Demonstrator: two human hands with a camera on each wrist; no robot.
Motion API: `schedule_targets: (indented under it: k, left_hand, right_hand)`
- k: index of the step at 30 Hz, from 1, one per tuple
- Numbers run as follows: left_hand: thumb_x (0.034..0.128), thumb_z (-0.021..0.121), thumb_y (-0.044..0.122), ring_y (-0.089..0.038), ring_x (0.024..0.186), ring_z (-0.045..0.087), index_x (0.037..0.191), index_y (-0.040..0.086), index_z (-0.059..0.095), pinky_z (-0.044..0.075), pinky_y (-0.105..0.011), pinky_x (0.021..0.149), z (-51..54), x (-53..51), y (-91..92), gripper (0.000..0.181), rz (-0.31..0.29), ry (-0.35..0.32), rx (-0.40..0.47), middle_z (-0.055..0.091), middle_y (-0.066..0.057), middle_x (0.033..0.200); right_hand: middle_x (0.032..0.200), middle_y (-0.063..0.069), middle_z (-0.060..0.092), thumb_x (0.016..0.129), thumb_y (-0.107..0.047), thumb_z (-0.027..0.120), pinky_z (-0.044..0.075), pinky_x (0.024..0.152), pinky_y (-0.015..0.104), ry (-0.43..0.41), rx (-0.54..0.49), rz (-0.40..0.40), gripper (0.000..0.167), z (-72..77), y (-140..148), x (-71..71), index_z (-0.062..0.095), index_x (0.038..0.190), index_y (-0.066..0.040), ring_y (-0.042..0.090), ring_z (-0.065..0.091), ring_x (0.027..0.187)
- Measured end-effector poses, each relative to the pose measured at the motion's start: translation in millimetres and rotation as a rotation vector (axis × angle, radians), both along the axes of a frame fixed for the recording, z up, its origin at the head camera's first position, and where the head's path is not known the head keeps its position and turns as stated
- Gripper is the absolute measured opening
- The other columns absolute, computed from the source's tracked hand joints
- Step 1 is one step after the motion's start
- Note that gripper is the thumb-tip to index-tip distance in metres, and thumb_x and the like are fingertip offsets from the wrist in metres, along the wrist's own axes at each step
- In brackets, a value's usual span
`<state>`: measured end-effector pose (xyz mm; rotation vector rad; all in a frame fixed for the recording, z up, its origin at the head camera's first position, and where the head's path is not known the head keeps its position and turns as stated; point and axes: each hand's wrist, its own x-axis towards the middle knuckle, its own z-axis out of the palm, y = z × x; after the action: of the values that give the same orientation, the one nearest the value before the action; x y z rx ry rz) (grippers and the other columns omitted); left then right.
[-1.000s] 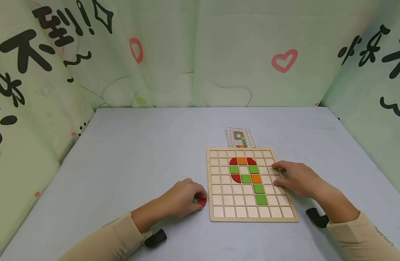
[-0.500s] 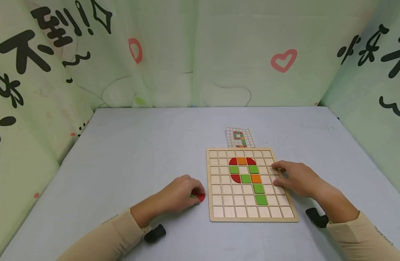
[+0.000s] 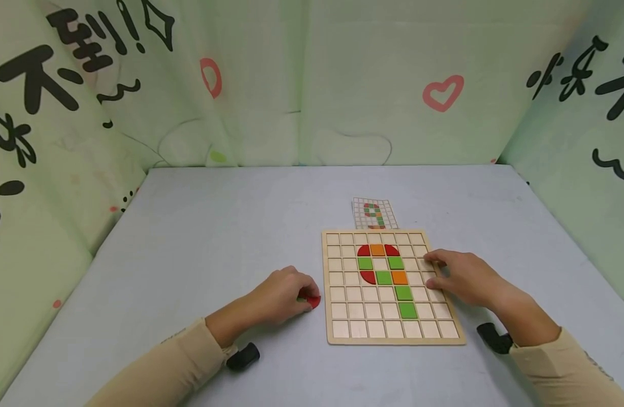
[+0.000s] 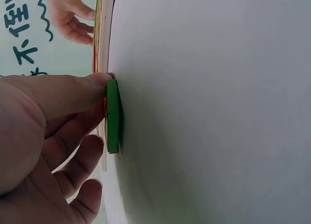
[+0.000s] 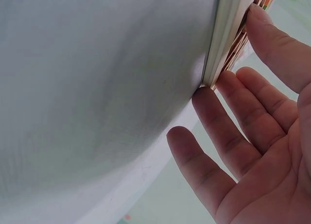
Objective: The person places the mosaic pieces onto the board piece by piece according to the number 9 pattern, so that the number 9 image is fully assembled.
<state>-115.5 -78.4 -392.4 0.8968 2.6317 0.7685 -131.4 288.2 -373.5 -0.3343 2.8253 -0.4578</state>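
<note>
My left hand (image 3: 283, 295) pinches a few small tiles between thumb and fingertips, just left of the board: a red tile (image 3: 314, 301) with a rounded edge, and green beside it. In the left wrist view the side of a green tile (image 4: 112, 114) faces the camera, low over the cloth, with a little red behind. The wooden grid board (image 3: 374, 311) holds red, orange and green tiles set in a figure like a 9. On its right edge rests my right hand (image 3: 464, 277). Its thumb (image 5: 272, 37) lies on top while other fingertips touch the side.
A printed card (image 3: 374, 210) with a coloured grid pattern lies behind the board, its lower part covered by it. The white table (image 3: 230, 220) has pale green curtains (image 3: 363, 130) around it. A black wrist camera (image 3: 243, 356) hangs under the left wrist.
My left hand has shifted slightly up and away from me with the tiles still pinched. The right hand and the board have stayed put.
</note>
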Motion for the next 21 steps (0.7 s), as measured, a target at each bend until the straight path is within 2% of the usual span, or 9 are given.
schedule_targets:
  k: [5, 13, 21]
  left_hand:
    - [0.0853, 0.079, 0.008, -0.013, 0.087, 0.052, 0.098, 0.011, 0.075, 0.047, -0.026, 0.074, 1.0, -2.9, 0.9, 0.014, -0.009, 0.007, -0.002, 0.065, 0.008, 0.086]
    - [0.0843, 0.080, 0.011, -0.012, 0.084, 0.051, 0.098, 0.012, 0.075, 0.045, -0.027, 0.071, 2.1, -4.9, 3.1, 0.015, -0.008, 0.065, -0.062, 0.064, 0.009, 0.085]
    - [0.0839, 0.079, 0.013, -0.013, 0.078, 0.051, 0.096, 0.013, 0.076, 0.043, -0.027, 0.067, 6.0, -3.7, 2.9, 0.012, -0.032, 0.188, -0.087, 0.065, 0.008, 0.082]
  right_hand:
    - [0.121, 0.027, 0.061, 0.087, -0.029, 0.078, 0.043, 0.093, 0.061, 0.002, 0.001, -0.001, 0.059, 0.4, -0.3, 0.2, 0.057, 0.132, 0.003, 0.047, 0.054, 0.113]
    - [0.122, 0.027, 0.061, 0.087, -0.029, 0.078, 0.042, 0.094, 0.062, 0.000, 0.006, -0.006, 0.059, 0.8, -0.9, 0.8, 0.057, 0.132, 0.003, 0.047, 0.053, 0.114]
    - [0.122, 0.028, 0.060, 0.087, -0.029, 0.078, 0.042, 0.094, 0.062, -0.006, 0.014, -0.014, 0.059, 0.6, -2.0, 0.7, 0.057, 0.132, 0.003, 0.047, 0.053, 0.114]
